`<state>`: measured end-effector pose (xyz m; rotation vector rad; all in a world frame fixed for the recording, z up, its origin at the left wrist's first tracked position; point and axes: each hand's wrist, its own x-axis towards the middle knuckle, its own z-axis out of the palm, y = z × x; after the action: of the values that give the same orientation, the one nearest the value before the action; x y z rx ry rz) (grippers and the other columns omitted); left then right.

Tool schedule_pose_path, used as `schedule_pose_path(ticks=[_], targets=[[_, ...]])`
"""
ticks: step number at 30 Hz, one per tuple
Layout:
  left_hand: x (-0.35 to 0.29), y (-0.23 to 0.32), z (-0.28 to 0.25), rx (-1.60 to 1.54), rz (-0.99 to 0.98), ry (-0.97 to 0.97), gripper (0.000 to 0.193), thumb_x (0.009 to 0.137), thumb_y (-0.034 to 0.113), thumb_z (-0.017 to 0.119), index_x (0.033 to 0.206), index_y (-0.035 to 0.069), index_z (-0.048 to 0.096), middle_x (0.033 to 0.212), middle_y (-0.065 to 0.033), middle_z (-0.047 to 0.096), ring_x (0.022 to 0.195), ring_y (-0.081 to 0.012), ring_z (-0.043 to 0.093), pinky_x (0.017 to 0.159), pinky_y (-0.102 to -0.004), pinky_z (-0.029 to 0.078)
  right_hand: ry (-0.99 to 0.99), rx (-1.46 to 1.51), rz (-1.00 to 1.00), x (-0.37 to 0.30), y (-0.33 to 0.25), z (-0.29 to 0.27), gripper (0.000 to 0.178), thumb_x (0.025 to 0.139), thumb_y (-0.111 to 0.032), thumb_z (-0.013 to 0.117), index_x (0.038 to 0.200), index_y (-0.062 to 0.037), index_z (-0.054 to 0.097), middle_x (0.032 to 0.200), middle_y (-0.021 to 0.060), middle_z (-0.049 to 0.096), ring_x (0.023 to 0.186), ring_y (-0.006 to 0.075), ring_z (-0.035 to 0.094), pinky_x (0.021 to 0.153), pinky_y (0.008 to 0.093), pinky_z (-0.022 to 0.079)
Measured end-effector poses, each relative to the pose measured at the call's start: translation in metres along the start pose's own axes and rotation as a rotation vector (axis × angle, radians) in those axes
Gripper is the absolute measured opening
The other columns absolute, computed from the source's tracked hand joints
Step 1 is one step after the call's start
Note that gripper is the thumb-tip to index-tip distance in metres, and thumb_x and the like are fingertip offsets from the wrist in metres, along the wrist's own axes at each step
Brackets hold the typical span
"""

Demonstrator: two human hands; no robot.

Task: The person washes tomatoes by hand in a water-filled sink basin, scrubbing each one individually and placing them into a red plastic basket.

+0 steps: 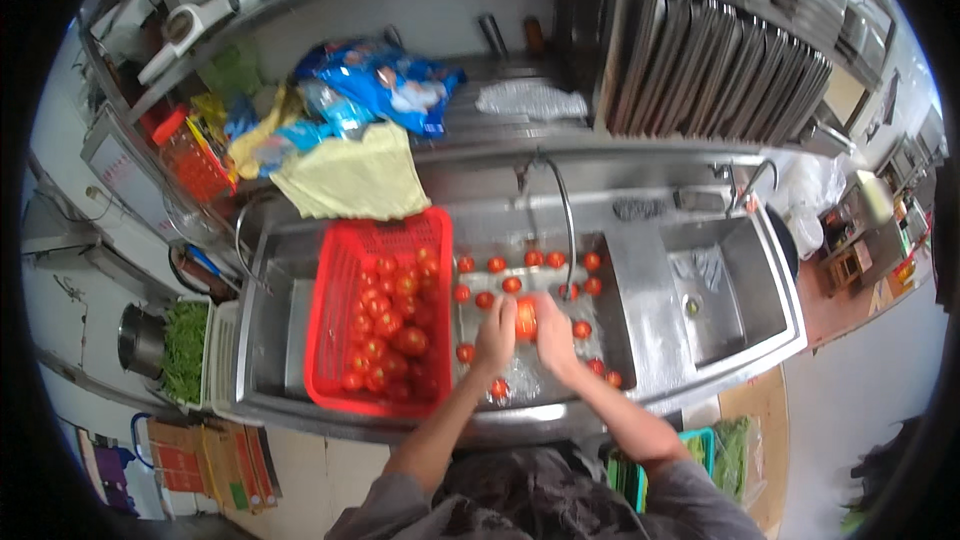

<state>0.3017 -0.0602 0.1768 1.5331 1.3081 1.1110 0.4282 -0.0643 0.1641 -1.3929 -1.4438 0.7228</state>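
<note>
Over the middle sink basin (625, 330), my left hand (496, 336) and my right hand (556, 336) are closed on one red tomato (526, 320), gripped between them from both sides. Several loose tomatoes (497, 264) lie scattered in the water of that basin around my hands. Just beyond the hands, a curved faucet (567, 205) reaches down into the basin. To the left stands a red plastic basket (385, 232), heaped with many more tomatoes (378, 324). My fingertips are partly blurred.
The right basin (745, 315) holds a greyish cloth (707, 267). A pale yellow cloth (355, 178) hangs behind the basket, beside blue plastic bags (375, 80). Metal trays (715, 65) stand in a row on the shelf. A crate of greens (187, 348) sits at far left.
</note>
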Motion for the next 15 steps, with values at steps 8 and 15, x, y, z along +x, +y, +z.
schedule_pose_path(ticks=[8, 15], targets=[[0.0, 0.0, -0.034, -0.2, 0.208, -0.114, 0.039, 0.104, 0.032, 0.033, 0.121, 0.001, 0.05, 0.114, -0.0119, 0.058, 0.109, -0.0215, 0.054, 0.094, -0.0327, 0.041, 0.156, 0.057, -0.226, -0.009, -0.056, 0.012, 0.039, 0.1, -0.031, 0.03, 0.106, -0.0023, 0.056, 0.088, 0.0251, 0.063, 0.083, 0.0465, 0.062, 0.069, 0.0471, 0.05], [-0.025, 0.025, -0.045, -0.166, 0.307, 0.034, 0.035, 0.1, 0.031, 0.035, 0.117, 0.006, 0.051, 0.096, -0.0164, 0.063, 0.093, -0.034, 0.064, 0.082, -0.0398, 0.048, 0.213, 0.171, -0.242, -0.027, -0.083, 0.018, 0.049, 0.096, -0.043, 0.034, 0.105, -0.0006, 0.058, 0.085, 0.02, 0.064, 0.082, 0.0405, 0.065, 0.071, 0.0437, 0.051]])
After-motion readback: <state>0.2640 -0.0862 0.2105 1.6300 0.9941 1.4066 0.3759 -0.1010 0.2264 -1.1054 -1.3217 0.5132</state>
